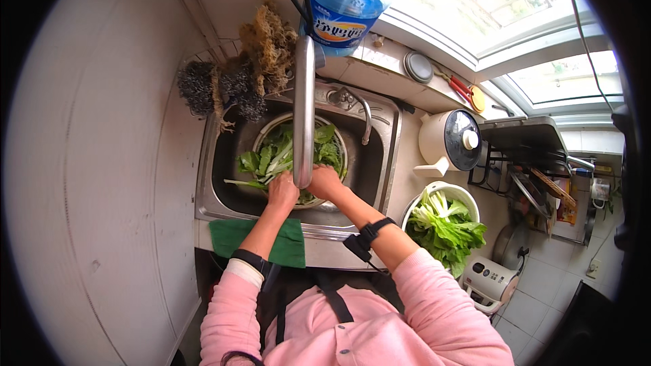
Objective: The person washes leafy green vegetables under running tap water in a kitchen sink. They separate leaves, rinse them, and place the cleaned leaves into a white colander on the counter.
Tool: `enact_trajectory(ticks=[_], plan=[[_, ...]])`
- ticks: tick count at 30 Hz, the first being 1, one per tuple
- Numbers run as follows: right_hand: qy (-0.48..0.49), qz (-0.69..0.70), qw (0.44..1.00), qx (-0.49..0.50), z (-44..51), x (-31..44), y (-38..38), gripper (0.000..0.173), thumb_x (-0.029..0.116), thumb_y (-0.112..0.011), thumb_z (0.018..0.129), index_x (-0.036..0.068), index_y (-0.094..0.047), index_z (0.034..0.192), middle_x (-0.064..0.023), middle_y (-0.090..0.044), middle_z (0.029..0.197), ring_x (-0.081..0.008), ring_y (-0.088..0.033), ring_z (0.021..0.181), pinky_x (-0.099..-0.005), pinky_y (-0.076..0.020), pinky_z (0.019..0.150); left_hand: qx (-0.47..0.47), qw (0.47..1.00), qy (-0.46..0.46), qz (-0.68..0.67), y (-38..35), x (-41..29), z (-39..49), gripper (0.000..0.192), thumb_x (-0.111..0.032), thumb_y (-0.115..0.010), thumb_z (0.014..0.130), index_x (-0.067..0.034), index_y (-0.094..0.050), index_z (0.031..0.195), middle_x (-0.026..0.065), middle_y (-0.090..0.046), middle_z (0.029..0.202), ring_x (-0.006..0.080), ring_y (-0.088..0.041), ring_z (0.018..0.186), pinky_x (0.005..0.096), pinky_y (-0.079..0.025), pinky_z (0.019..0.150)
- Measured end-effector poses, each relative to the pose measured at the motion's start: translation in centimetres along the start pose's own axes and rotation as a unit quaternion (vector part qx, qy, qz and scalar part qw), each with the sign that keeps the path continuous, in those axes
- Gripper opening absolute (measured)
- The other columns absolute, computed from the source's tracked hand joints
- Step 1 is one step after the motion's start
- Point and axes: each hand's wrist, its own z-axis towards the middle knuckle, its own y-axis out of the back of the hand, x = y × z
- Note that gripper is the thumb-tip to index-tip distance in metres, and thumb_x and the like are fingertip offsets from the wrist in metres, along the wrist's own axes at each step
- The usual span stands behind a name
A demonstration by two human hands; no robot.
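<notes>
Both of my hands are down among leafy greens (272, 150) in a round basin (344, 145) inside the steel sink (374, 178). My left hand (283, 188) touches the stems at the near left of the basin. Close beside it, my right hand (324, 181) reaches in at the near right. The fingers of both are largely hidden by the leaves and by a thick metal spout (304, 112) that crosses above, so their grip is unclear. One pale stem (241, 183) sticks out over the basin's left rim.
A white colander (465, 194) of greens stands right of the sink, near a cream pot (432, 137). Scouring pads (196, 86) hang at the back left. A blue pump bottle (346, 15) stands behind. A green cloth (285, 249) hangs over the front edge.
</notes>
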Motion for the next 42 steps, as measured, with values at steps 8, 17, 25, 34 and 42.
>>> enact_trajectory(ticks=[8, 17, 25, 34, 42], plan=[[0.097, 0.141, 0.957, -0.235, -5.7, 2.7, 4.6, 0.022, 0.008, -0.064, 0.077, 0.007, -0.059, 0.098, -0.0119, -0.060, 0.084, -0.0319, -0.058, 0.081, -0.0416, -0.0478, 0.067, 0.076, 0.844, 0.183, -0.498, 8.1, -5.1, -2.3, 0.013, -0.018, -0.052, 0.091, -0.005, -0.056, 0.090, 0.0034, -0.058, 0.069, 0.0117, -0.057, 0.059, 0.0249, -0.046, 0.049], [0.111, 0.203, 0.958, -0.172, -3.7, 4.3, 4.8, 0.019, 0.015, -0.054, 0.088, 0.005, -0.047, 0.103, -0.0147, -0.062, 0.076, -0.0363, -0.057, 0.068, -0.0426, -0.0455, 0.061, -0.078, 0.795, 0.249, -0.547, 8.1, -4.7, 0.5, 0.021, -0.026, -0.053, 0.092, -0.005, -0.054, 0.092, 0.0011, -0.057, 0.085, 0.0107, -0.058, 0.073, 0.0234, -0.047, 0.056], [-0.027, 0.531, 0.847, -0.021, -2.8, 3.6, 6.2, 0.043, 0.040, -0.043, 0.097, 0.004, -0.056, 0.077, -0.0010, -0.058, 0.064, -0.0107, -0.050, 0.059, -0.0273, -0.0405, 0.058, -0.050, 0.799, 0.188, -0.568, 7.3, -5.2, 1.9, 0.010, -0.009, -0.058, 0.090, -0.003, -0.062, 0.096, -0.0001, -0.062, 0.085, 0.0072, -0.057, 0.074, 0.0218, -0.045, 0.064], [0.054, 0.568, 0.821, 0.017, -4.2, 4.3, 6.7, 0.031, 0.031, -0.048, 0.096, 0.002, -0.060, 0.099, -0.0051, -0.065, 0.081, -0.0125, -0.058, 0.074, -0.0280, -0.0471, 0.070, -0.146, 0.812, 0.218, -0.522, 7.1, -3.0, 4.8, 0.032, -0.031, -0.051, 0.091, -0.003, -0.063, 0.082, 0.0025, -0.061, 0.072, 0.0107, -0.057, 0.065, 0.0257, -0.046, 0.060], [0.028, 0.646, 0.762, 0.002, -2.4, 4.3, 7.7, 0.030, 0.026, -0.051, 0.095, -0.001, -0.065, 0.094, 0.0018, -0.060, 0.092, -0.0109, -0.052, 0.088, -0.0249, -0.0405, 0.084, 0.002, 0.827, 0.222, -0.516, 7.8, -4.5, 3.9, 0.030, -0.031, -0.051, 0.094, -0.004, -0.063, 0.091, 0.0039, -0.064, 0.086, 0.0118, -0.060, 0.078, 0.0242, -0.047, 0.068]])
